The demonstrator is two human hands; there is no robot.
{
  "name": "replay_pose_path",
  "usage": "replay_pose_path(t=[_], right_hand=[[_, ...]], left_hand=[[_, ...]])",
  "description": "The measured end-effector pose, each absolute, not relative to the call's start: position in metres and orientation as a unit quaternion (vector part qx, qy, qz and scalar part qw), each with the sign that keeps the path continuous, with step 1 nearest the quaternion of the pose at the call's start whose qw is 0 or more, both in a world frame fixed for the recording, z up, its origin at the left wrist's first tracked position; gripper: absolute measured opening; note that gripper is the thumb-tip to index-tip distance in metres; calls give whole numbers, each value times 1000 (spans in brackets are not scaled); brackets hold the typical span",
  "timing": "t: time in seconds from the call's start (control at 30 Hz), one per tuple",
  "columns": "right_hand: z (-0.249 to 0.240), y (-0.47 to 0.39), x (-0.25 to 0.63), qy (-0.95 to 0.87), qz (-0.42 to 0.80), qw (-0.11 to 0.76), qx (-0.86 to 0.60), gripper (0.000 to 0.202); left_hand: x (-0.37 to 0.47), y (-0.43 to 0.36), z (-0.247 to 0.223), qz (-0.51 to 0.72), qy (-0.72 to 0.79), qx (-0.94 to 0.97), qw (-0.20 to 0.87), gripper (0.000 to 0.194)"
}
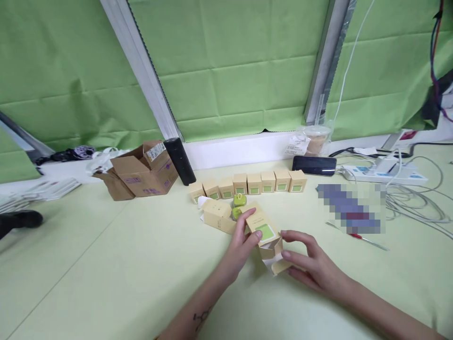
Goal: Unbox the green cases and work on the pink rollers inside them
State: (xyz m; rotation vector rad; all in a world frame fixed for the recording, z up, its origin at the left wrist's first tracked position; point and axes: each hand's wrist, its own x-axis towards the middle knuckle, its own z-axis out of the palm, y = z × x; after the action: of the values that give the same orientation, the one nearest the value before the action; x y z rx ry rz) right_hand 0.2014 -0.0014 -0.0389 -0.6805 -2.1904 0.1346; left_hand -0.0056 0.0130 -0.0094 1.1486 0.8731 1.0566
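Head view: left hand [241, 244] grips a box [260, 218] over the table [106, 274], near flaps [281, 267] not yet shut, right hand [314, 269] touching them, pinching or not I can't tell; eight small boxes [239, 183] already lined up behind, another open box [215, 213] and green containers [239, 200] beside.

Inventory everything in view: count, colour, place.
Table: one, pale green, foreground
Small cartons: eight, tan, back row
Held carton: one, tan, centre
Lying carton: one, tan, beside held carton
Packs: two visible, lime, beside lying carton
Cardboard box: one, brown, back left
Cylinder: one, black, beside cardboard box
Smartphone: one, black, back right
Plastic bag: one, clear, behind smartphone
Power strip: one, white, right
Cables: several, mostly white, right
Thin tool: one, red handle, right
Pixelated patch: one, bluish, right
Sheets: several, white, far left
Dark object: one, black, left edge
Cloth: several panels, green, background
Posts: several, grey, background
Left hand: one, on held carton
Right hand: one, at carton flap
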Motion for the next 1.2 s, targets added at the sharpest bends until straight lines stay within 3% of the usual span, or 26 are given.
replay_pose_path(t=[0.13, 0.3, 0.47, 0.6, 0.9, 1.2], right_hand=[[-34, -3, 199, -866, -8, 417, -276, 49], [-34, -4, 197, -856, 60, 427, -286, 48], [-28, -6, 193, -838, 147, 435, -295, 35], [-22, -5, 194, -844, 147, 435, -278, 28], [-24, 0, 197, -852, 58, 447, -266, 40], [-27, -4, 193, -818, 186, 443, -317, 26]], left_hand=[[-2, 9, -7, 444, 374, 519, 628, 50], [1, 7, -8, 435, 364, 539, 623, 50], [0, 8, -11, 440, 350, 556, 612, 52], [-2, 9, -9, 425, 360, 563, 610, 50], [-1, 8, -5, 437, 351, 550, 619, 52], [-3, 7, -15, 424, 302, 569, 637, 59]])
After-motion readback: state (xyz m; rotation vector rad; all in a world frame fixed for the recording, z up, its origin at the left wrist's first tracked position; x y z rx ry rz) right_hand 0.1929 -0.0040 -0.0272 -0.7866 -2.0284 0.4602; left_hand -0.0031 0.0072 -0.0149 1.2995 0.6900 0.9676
